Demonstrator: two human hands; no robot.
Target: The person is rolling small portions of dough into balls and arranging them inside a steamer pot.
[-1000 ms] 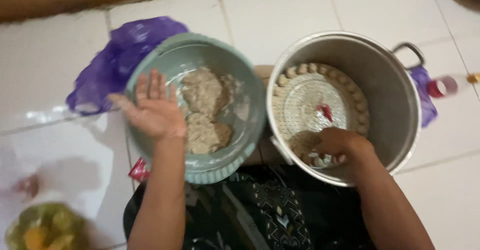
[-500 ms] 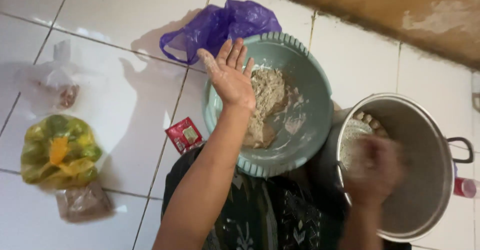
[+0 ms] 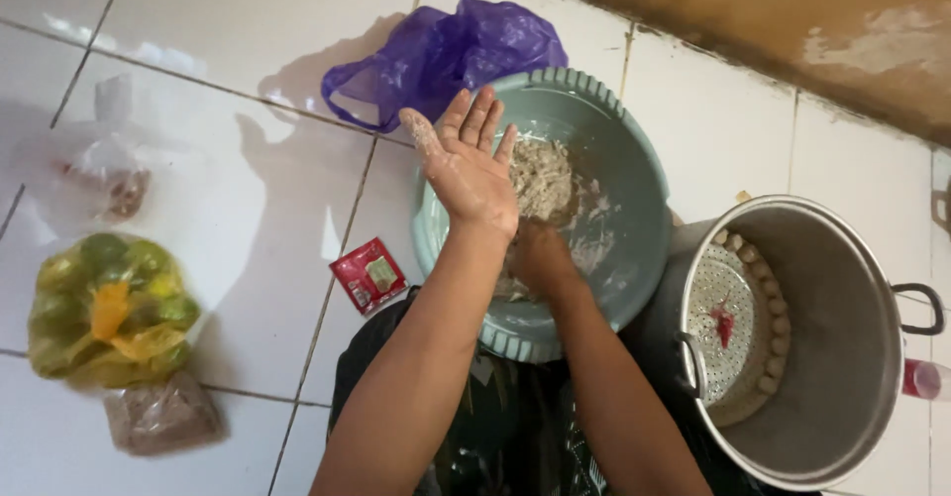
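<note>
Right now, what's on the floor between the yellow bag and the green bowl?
A small red sachet lies on white tile between the yellow bag and green bowl, in the head view.

Right hand [image 3: 535, 253] mostly hidden behind raised left hand [image 3: 466, 164], buried in pale mixture. Round steel steamer pot [image 3: 842, 288] cropped at bottom edge; small red-capped bottle [image 3: 926, 379] cut off right.

Packages on white tiled floor [image 3: 228, 20]:

- Small red rectangular sachet [image 3: 368, 275], pale panel on its face, lies flat just beside the left rim of the grey-green plastic basin [image 3: 634, 189].
- Crumpled purple plastic bag [image 3: 446, 55], touching the basin's far rim.
- Clear plastic bag with brownish contents [image 3: 104, 174], far left.
- Yellow-tinted plastic bag of green and orange items [image 3: 109, 308], near left.
- Clear bag of brown powder [image 3: 158, 415], touching the yellow bag's near edge.
</note>
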